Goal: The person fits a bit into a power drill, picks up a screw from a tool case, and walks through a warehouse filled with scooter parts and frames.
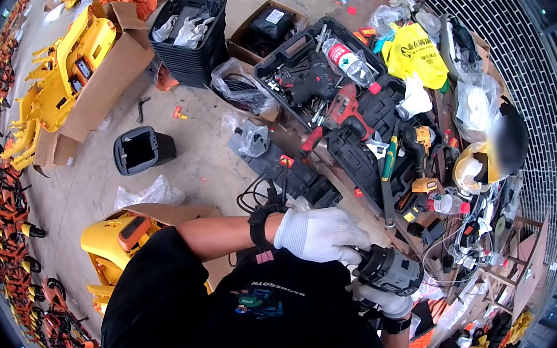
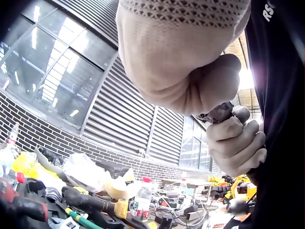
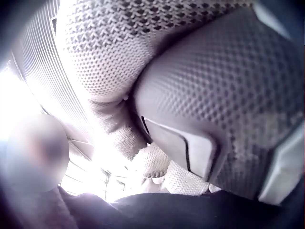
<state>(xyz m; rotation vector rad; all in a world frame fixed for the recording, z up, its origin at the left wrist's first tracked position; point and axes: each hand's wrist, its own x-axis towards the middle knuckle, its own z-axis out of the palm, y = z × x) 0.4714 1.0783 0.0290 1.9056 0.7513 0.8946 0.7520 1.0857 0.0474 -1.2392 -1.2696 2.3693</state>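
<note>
1 held power tool (image 1: 392,271), 3+ other power tools (image 1: 421,148), 3+ bottles (image 1: 351,65), 1 yellow bag (image 1: 415,55), 1 floor bin (image 1: 162,149), 1 crate stack (image 1: 192,61)

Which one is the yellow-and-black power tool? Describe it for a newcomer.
In the head view, from the brick wall find the bright yellow bag. Below it, just right of a green-handled tool, lies the power tool. Its yellow body and foot set it apart from the red one and the mostly black one.

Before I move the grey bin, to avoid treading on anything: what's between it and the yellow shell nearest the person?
Crumpled clear plastic and a cardboard flap lie between bin and shell, in the head view.
</note>
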